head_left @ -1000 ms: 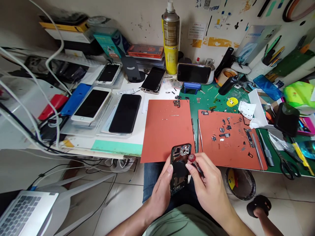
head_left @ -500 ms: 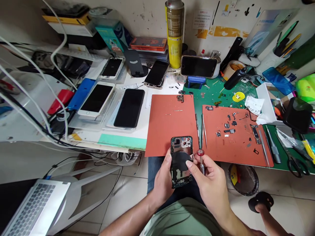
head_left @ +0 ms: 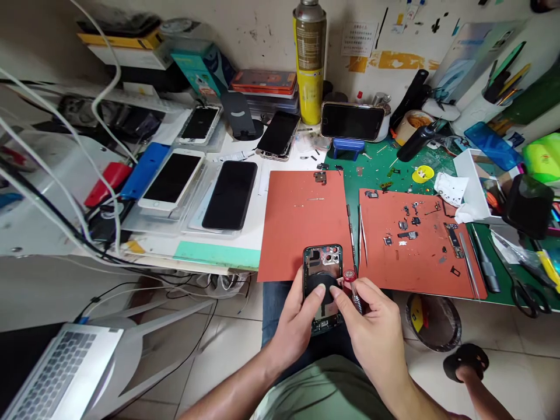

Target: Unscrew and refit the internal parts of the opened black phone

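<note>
The left hand (head_left: 289, 321) grips the phone shell (head_left: 315, 256) along its left edge, with the thumb laid over the black round pad (head_left: 328, 279) inside. The right hand (head_left: 378, 326) is partly closed, its thumb tip at the right side of the pad and the screwdriver (head_left: 349, 275) held among its fingers, red cap up. Whether its fingertips also pinch something small at the shell's rim, I cannot tell. The shell is in the hands above the lap, by the bench (head_left: 351, 189)'s front edge and the front right corner of the left orange mat (head_left: 306, 227), its open inside facing up and its camera holes at the far right corner. To work well on the pad, the left fingers should brace the frame from outside while the thumb presses flat and evenly, since a hard push at one spot could crease the pad or flex the thin back. The right thumb would do best with short, light strokes close to the rim, the screwdriver angled outward so that neither end scrapes the frame or the camera holes. Bringing the shell over the left mat would give firmer support, well clear of the small parts (head_left: 409, 235) spread across the right orange mat (head_left: 380, 268).
</note>
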`<state>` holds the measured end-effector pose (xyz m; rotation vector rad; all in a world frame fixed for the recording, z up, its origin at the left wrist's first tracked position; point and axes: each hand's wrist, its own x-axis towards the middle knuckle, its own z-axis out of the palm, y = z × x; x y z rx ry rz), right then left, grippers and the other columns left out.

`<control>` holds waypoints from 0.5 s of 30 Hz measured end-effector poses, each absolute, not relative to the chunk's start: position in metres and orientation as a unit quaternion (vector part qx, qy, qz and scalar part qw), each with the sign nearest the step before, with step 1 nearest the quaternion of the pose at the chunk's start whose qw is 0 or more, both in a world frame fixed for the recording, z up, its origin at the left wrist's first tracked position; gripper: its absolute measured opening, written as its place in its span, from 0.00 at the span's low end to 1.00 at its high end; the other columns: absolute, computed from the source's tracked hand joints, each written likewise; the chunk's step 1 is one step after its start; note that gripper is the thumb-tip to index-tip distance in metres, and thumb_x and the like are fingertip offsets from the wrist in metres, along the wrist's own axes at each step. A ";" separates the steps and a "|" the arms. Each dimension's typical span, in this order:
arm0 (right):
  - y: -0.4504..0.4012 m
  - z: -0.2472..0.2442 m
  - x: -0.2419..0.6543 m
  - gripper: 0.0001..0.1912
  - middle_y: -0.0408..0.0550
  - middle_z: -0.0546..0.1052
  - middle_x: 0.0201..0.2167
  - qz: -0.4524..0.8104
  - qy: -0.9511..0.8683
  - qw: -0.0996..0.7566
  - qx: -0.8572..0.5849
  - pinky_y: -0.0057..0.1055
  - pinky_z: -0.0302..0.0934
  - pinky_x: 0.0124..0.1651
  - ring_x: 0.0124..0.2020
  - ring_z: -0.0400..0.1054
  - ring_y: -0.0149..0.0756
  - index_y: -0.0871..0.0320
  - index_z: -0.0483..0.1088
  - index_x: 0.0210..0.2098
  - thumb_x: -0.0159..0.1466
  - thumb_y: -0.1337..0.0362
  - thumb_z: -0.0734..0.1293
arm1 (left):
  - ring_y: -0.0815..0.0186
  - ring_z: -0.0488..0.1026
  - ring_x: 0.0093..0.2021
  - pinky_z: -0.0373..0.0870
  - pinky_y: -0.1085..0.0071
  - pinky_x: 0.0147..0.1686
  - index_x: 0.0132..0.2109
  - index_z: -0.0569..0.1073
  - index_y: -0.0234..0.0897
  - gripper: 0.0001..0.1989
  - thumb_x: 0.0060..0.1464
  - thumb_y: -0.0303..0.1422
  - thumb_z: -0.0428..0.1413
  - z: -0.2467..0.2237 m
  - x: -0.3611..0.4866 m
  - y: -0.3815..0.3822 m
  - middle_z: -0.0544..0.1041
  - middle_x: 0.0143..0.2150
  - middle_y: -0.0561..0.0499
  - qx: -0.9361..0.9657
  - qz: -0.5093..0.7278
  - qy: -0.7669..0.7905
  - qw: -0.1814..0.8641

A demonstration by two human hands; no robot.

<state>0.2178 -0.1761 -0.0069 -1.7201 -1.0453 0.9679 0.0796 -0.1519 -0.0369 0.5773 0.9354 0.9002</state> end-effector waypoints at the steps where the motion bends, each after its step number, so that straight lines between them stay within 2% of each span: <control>1: -0.176 -0.008 0.217 0.16 0.44 0.76 0.31 0.382 -0.424 0.442 -0.692 0.26 0.64 0.34 0.31 0.68 0.33 0.54 0.78 0.32 0.72 0.52 0.71 | 0.50 0.78 0.67 0.75 0.57 0.68 0.68 0.76 0.42 0.27 0.68 0.46 0.65 -0.038 0.080 -0.152 0.81 0.67 0.43 0.282 0.413 0.429 0.752; 8: -0.177 -0.017 0.216 0.15 0.42 0.75 0.31 0.360 -0.419 0.433 -0.712 0.26 0.64 0.34 0.30 0.68 0.32 0.54 0.76 0.33 0.72 0.52 0.72 | 0.58 0.81 0.62 0.76 0.65 0.66 0.65 0.77 0.43 0.21 0.71 0.44 0.63 -0.041 0.084 -0.149 0.82 0.65 0.45 0.336 0.425 0.436 0.719; 13: -0.180 -0.023 0.214 0.12 0.45 0.82 0.36 0.353 -0.390 0.447 -0.724 0.28 0.69 0.38 0.33 0.74 0.35 0.53 0.80 0.45 0.70 0.52 0.73 | 0.55 0.82 0.61 0.80 0.62 0.62 0.64 0.75 0.41 0.21 0.72 0.45 0.63 -0.038 0.086 -0.146 0.83 0.63 0.42 0.333 0.426 0.436 0.720; 15: -0.180 -0.025 0.214 0.12 0.46 0.83 0.38 0.349 -0.391 0.450 -0.723 0.28 0.70 0.39 0.35 0.76 0.35 0.53 0.80 0.46 0.71 0.52 0.73 | 0.55 0.82 0.61 0.80 0.63 0.62 0.64 0.75 0.41 0.20 0.72 0.45 0.62 -0.038 0.086 -0.145 0.83 0.63 0.42 0.334 0.426 0.435 0.719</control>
